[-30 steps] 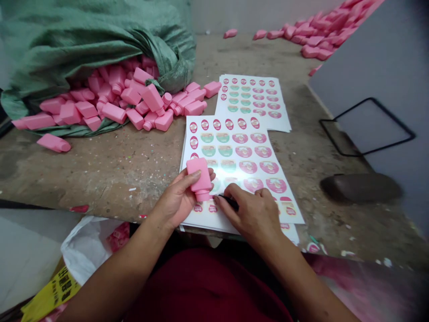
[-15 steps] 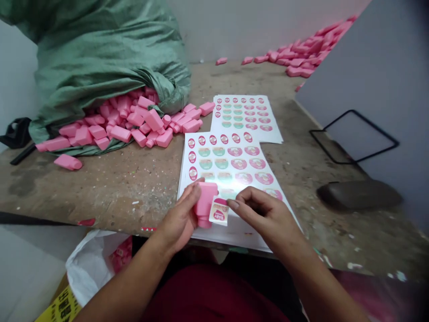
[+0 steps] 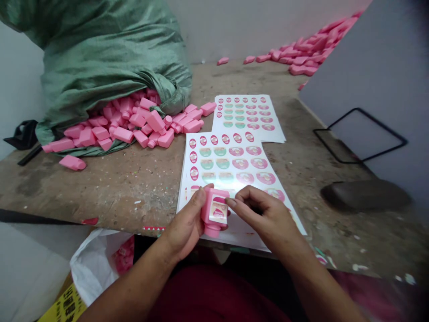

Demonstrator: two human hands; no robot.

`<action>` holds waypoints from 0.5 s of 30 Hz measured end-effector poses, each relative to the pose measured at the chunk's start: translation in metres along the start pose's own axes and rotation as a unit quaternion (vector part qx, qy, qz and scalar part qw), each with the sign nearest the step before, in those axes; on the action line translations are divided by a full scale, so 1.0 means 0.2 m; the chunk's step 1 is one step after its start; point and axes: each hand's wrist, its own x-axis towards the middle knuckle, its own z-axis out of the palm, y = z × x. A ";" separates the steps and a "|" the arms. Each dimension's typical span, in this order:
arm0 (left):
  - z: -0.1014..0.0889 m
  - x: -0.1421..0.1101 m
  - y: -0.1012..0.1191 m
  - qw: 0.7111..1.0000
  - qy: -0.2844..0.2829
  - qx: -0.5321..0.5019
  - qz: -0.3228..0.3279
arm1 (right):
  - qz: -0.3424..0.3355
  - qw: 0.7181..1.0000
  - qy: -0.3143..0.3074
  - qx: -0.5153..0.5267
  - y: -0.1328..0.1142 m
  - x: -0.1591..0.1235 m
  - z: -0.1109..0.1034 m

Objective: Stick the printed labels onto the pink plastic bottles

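Note:
My left hand (image 3: 186,226) grips a pink plastic bottle (image 3: 214,213), cap end downward, just over the lower edge of a sticker sheet (image 3: 228,165). A printed label (image 3: 218,210) lies on the bottle's upward face. The fingertips of my right hand (image 3: 264,214) press at the label's right edge. A dark shape shows within that hand, too shaded to identify. A second sheet (image 3: 248,112) lies beyond the first. Pink bottles (image 3: 147,127) spill from a green woven sack (image 3: 110,58) on the left, and one lone bottle (image 3: 72,162) lies nearer the worn wooden table (image 3: 110,192).
More pink bottles (image 3: 301,56) lie heaped at the far right. A grey board (image 3: 378,80) rises on the right, with a black wire frame (image 3: 360,134) and a dark brown object (image 3: 365,195) near it. A white plastic bag (image 3: 94,268) sits below the table's front edge.
The label has gone from my right hand's fingers onto the bottle's face. The bottle has shifted slightly right and turned its labelled face upward. The view has also shifted slightly.

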 end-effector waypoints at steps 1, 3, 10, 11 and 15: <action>0.00 -0.01 0.00 1.000 0.001 0.009 0.001 | 0.001 1.000 0.003 -0.010 0.00 0.00 0.00; 0.01 -0.02 0.00 0.999 0.007 0.031 0.002 | -0.006 0.999 0.010 -0.045 0.01 -0.01 0.01; 0.02 -0.04 0.01 0.998 0.012 0.053 -0.020 | -0.066 0.966 0.155 -0.197 0.04 -0.03 -0.01; 0.02 -0.04 0.01 0.998 0.010 0.053 -0.023 | -0.063 0.969 0.148 -0.189 0.04 -0.03 0.00; 0.01 -0.06 -0.01 0.998 0.007 0.068 -0.005 | -0.072 0.986 0.082 -0.122 0.01 -0.02 0.07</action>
